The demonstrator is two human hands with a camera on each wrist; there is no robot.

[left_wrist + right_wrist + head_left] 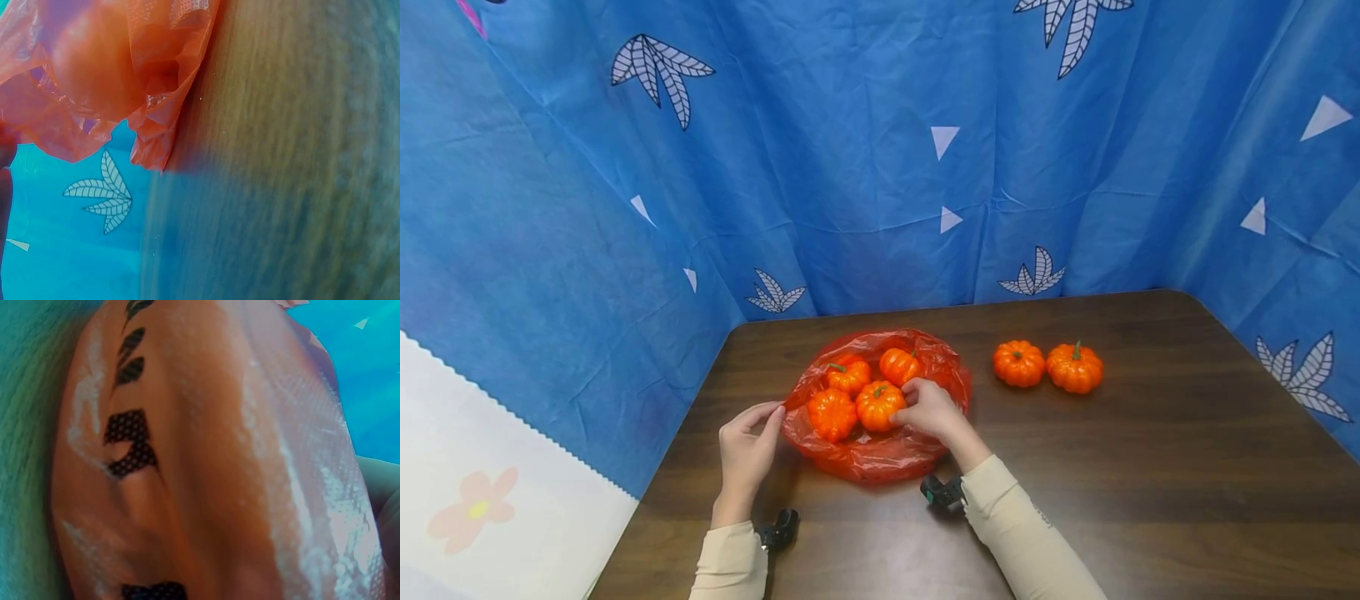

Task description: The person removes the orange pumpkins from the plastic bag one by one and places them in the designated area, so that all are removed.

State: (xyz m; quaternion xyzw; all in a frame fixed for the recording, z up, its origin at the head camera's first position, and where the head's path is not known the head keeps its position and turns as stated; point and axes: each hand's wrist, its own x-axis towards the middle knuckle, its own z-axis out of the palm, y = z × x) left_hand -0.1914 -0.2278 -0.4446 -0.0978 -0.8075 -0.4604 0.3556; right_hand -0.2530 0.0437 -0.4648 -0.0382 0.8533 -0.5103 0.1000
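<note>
A red plastic bag [872, 462] lies spread on the table with its mouth facing up and several small orange pumpkins inside. My left hand [748, 450] pinches the bag's left rim between thumb and fingers. Reaching over the right rim, my right hand [934, 410] grips a pumpkin [878, 405] with a green stem. Beside it in the bag sit another pumpkin [832, 415], a pumpkin [848, 375] behind, and one [899, 365] at the back right. The bag wall [206, 456] with black print fills most of the right wrist view, hiding that hand's fingertips.
Two more pumpkins, one [1018, 363] beside the other [1075, 367], stand on the brown wooden table [1150, 467] right of the bag. A blue patterned curtain [865, 167] hangs behind the table and at its sides. Black wrist devices, one [781, 529] on the left, hang under the wrists.
</note>
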